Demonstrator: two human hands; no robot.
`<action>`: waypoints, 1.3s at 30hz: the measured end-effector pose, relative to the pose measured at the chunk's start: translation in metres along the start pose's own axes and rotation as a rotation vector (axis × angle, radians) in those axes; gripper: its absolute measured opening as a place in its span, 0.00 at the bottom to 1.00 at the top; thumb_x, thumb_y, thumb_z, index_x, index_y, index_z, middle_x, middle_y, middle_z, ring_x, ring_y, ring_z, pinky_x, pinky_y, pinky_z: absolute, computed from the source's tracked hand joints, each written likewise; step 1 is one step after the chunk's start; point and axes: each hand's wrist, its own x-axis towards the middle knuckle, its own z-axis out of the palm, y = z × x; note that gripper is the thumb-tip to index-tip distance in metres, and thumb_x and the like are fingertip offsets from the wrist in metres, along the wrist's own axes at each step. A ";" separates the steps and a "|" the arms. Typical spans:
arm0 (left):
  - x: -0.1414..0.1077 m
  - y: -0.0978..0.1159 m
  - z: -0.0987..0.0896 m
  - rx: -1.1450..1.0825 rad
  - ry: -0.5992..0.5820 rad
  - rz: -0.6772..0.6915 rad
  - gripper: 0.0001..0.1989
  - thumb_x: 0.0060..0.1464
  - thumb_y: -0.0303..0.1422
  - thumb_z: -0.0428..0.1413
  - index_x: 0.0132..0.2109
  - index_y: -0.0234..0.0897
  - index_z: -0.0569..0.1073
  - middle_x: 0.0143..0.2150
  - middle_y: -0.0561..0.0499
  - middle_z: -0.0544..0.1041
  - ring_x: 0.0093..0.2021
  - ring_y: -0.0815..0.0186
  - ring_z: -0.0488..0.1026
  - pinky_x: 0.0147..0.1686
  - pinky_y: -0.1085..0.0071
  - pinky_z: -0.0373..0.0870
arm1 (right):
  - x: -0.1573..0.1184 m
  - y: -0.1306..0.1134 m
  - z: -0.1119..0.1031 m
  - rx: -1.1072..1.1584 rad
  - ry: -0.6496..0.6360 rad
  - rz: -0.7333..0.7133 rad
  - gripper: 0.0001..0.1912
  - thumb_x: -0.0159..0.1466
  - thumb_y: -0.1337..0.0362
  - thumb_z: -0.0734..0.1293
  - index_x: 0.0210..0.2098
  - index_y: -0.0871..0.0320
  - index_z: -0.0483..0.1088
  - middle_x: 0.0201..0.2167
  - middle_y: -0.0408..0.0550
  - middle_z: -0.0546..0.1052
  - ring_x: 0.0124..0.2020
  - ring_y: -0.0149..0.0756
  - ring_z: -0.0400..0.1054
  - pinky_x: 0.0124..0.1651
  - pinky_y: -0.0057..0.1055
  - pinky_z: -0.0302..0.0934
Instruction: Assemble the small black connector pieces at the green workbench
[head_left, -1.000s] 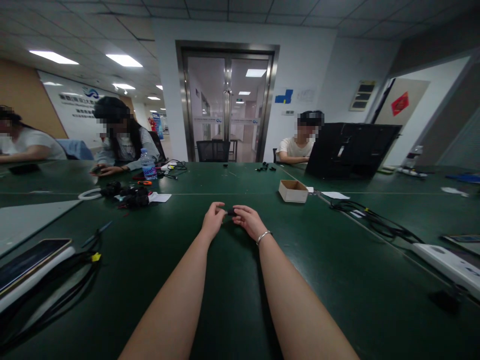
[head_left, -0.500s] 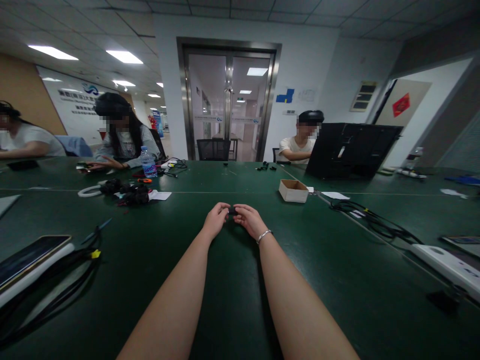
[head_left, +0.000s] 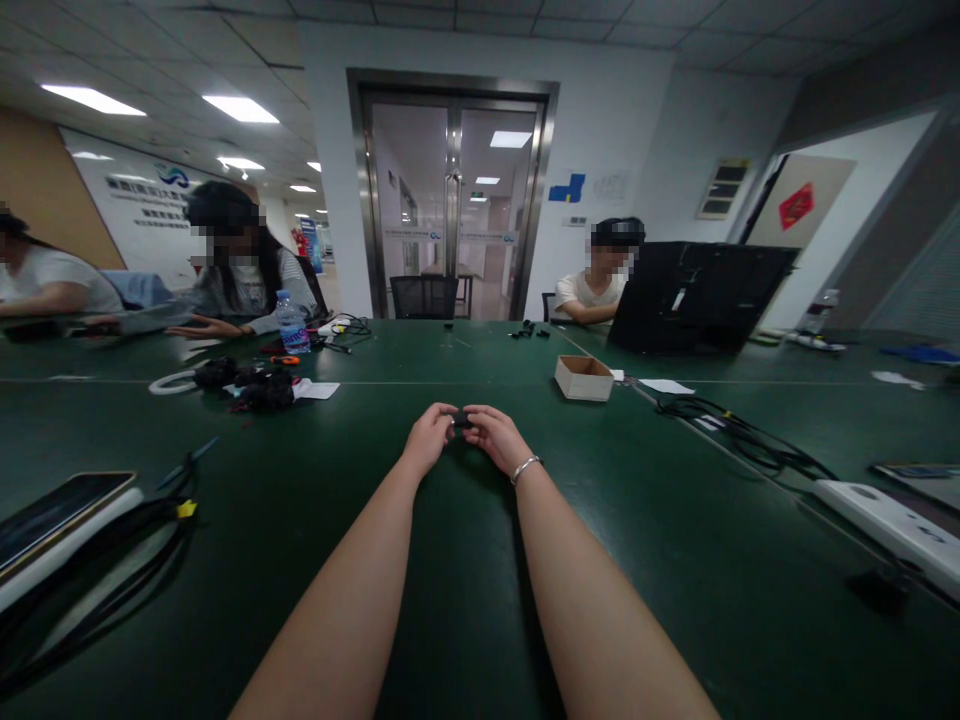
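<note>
Both hands meet over the middle of the green table (head_left: 465, 560). Between their fingertips is a small black object (head_left: 460, 420), too small to identify. My left hand (head_left: 430, 438) pinches its left side, with something light at the fingertips. My right hand (head_left: 496, 438), with a silver bangle (head_left: 526, 468) at the wrist, grips its right side. The fingers partly cover the object.
An open box (head_left: 583, 380) stands beyond my right hand. Black cables and a white power strip (head_left: 889, 520) lie right; a phone (head_left: 64, 515) and cables lie left. Further back are a bottle (head_left: 291, 325), a black monitor (head_left: 697, 300) and several seated people.
The view has shifted slightly. Both my hands keep their hold on the small black object. At the far left, a seated person's hand has moved.
</note>
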 end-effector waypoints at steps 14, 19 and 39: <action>0.000 -0.001 -0.001 0.014 0.020 0.025 0.13 0.51 0.30 0.49 0.44 0.37 0.71 0.27 0.53 0.69 0.25 0.71 0.65 0.25 0.76 0.61 | 0.000 0.000 0.000 -0.007 0.000 0.003 0.07 0.57 0.74 0.67 0.35 0.61 0.73 0.26 0.46 0.75 0.23 0.29 0.70 0.26 0.22 0.67; 0.001 -0.003 -0.001 0.001 0.007 0.032 0.12 0.54 0.34 0.48 0.42 0.36 0.71 0.24 0.54 0.67 0.23 0.70 0.64 0.24 0.75 0.60 | -0.001 -0.001 0.001 -0.005 0.004 0.007 0.07 0.57 0.75 0.66 0.34 0.62 0.73 0.25 0.46 0.75 0.23 0.28 0.70 0.27 0.22 0.67; -0.001 -0.001 0.000 0.023 0.032 0.047 0.13 0.53 0.34 0.50 0.45 0.38 0.70 0.27 0.54 0.70 0.24 0.71 0.65 0.25 0.75 0.61 | 0.000 0.000 0.000 -0.009 -0.001 0.007 0.07 0.57 0.75 0.66 0.34 0.61 0.73 0.25 0.47 0.75 0.23 0.29 0.70 0.27 0.23 0.67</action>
